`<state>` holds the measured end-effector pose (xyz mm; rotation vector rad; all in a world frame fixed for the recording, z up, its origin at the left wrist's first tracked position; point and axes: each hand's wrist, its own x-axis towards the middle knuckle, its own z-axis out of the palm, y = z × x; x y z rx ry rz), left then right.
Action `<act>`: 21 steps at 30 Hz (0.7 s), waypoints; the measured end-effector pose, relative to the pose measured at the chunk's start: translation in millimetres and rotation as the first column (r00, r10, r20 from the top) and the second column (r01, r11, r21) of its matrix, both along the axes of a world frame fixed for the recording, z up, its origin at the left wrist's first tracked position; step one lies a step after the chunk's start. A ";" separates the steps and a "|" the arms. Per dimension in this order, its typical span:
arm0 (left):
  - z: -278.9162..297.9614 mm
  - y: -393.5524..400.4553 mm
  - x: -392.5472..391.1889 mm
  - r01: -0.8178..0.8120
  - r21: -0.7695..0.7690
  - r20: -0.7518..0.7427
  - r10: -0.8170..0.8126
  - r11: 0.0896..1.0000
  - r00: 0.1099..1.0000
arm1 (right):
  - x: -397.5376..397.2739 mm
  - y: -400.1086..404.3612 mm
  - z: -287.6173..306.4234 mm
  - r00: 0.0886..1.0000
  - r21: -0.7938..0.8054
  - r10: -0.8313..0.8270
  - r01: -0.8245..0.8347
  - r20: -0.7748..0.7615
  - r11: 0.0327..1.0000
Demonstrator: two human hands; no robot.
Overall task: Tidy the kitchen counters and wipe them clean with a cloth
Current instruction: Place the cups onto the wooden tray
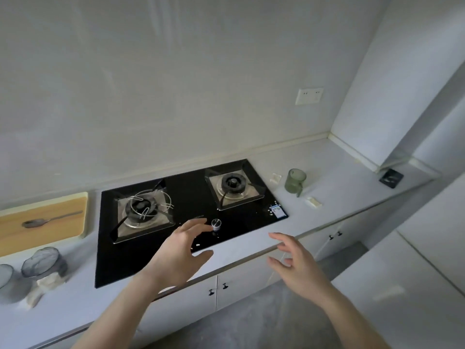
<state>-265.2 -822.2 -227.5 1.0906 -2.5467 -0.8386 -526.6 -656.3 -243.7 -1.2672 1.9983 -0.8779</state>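
Reaching out over the black hob (181, 253), left hand (180, 258) and right hand (298, 264) both spread, holding nothing; blurred glass jars (41, 263) at left edge, contents indistinct.

Two burners (141, 210), two glass jars (44, 263), one spoon (45, 220), one green mug (295, 180), one cutting board (50, 217).

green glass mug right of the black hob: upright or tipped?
Upright. The green glass mug stands on its base on the pale counter, round rim facing up, handle at the side. Contents: cannot tell.
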 end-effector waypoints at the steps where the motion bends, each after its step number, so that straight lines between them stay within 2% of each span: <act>1: 0.4 1.4 -18.6 -0.003 0.000 -0.006 0.003 1.000 1.000 | -20.8 3.5 0.2 1.000 0.001 -0.013 0.013 -0.008 1.000; 8: -1.9 18.0 -143.0 -0.019 0.045 -0.034 0.021 0.999 0.999 | -159.3 6.2 -5.4 0.998 0.030 -0.064 0.063 0.023 0.998; 14: -12.2 21.8 -166.3 -0.082 0.078 0.032 0.080 0.994 0.996 | -207.5 -26.4 -11.6 0.998 0.072 -0.047 0.043 0.045 0.996; 21: -12.3 -17.8 -173.9 -0.139 0.054 0.032 0.137 0.989 0.990 | -231.3 -66.1 -38.2 0.984 0.079 -0.127 0.117 0.128 0.990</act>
